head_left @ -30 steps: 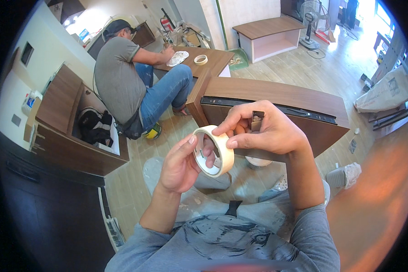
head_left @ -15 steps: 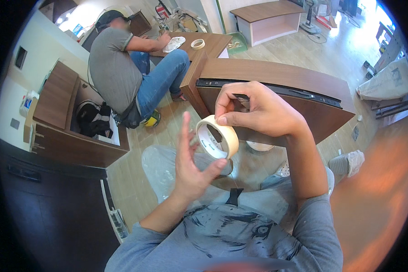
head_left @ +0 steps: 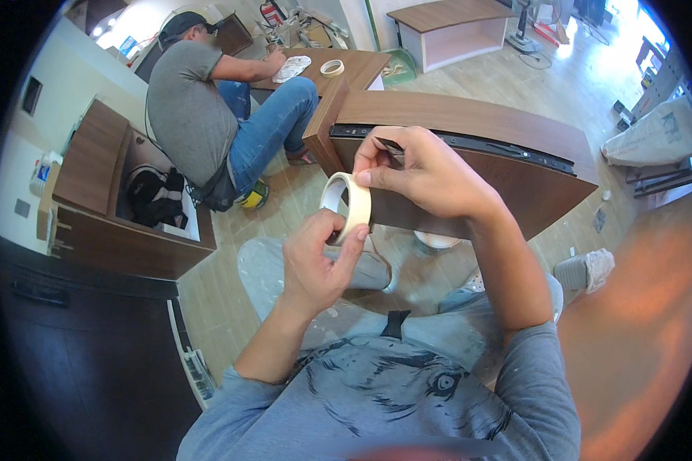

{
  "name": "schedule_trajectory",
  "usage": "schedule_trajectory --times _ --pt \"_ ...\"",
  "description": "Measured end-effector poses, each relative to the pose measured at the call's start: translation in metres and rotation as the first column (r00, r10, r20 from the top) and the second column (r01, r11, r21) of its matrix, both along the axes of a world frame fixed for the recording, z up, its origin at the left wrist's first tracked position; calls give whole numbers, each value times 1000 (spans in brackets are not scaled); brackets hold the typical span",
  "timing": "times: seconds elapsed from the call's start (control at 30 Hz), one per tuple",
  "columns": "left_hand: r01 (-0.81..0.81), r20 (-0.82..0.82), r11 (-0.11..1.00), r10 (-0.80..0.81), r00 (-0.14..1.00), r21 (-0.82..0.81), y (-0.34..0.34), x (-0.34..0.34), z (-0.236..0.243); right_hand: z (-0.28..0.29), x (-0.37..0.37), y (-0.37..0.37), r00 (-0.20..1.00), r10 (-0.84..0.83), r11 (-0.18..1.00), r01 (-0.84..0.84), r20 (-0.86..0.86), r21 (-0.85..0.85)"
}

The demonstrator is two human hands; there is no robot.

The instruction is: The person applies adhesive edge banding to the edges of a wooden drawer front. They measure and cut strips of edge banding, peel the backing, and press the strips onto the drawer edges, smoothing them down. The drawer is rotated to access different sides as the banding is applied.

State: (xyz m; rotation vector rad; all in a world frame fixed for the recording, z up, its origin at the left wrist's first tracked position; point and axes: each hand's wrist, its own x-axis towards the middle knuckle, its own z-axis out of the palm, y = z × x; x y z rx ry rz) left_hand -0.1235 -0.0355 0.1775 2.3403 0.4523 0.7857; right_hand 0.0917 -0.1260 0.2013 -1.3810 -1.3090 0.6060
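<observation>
A roll of cream masking tape (head_left: pixel 359 201) is held up between my two hands, above my knees. My left hand (head_left: pixel 315 257) grips its lower side, with the thumb on the outer face and fingers curled into the ring. At the roll's upper edge, my right hand (head_left: pixel 419 169) pinches with thumb and forefinger; whether a loose tape end is between them I cannot tell. Just behind my right hand stands a brown wood-grain drawer or cabinet piece (head_left: pixel 477 196) with a black metal drawer slide (head_left: pixel 507 147) along its side.
A co-worker (head_left: pixel 196 115) sits at the left by a brown panel (head_left: pixel 361 65) bearing another tape roll (head_left: pixel 331 68). An open cabinet (head_left: pixel 131 230) stands at left, a white-and-brown unit (head_left: pixel 454 38) at the back. A white bucket (head_left: pixel 436 240) and a stack of containers (head_left: pixel 584 271) are on the floor.
My left fingers have closed from spread to gripping the roll. The roll has turned more edge-on and shifted slightly left and up, with my right hand moving along.
</observation>
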Motion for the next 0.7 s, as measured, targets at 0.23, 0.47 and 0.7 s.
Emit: schedule_trajectory --times 0.23,0.47,0.7 --pt "-215 -141 973 226 964 86 12 7 25 -2 25 23 963 -214 975 220 -164 19" --pt "-322 -53 928 337 940 187 28 13 37 -2 71 68 951 -305 952 303 -40 -46" --pt "-329 -316 924 377 870 196 53 34 43 -21 98 107 925 -379 923 377 -17 -73"
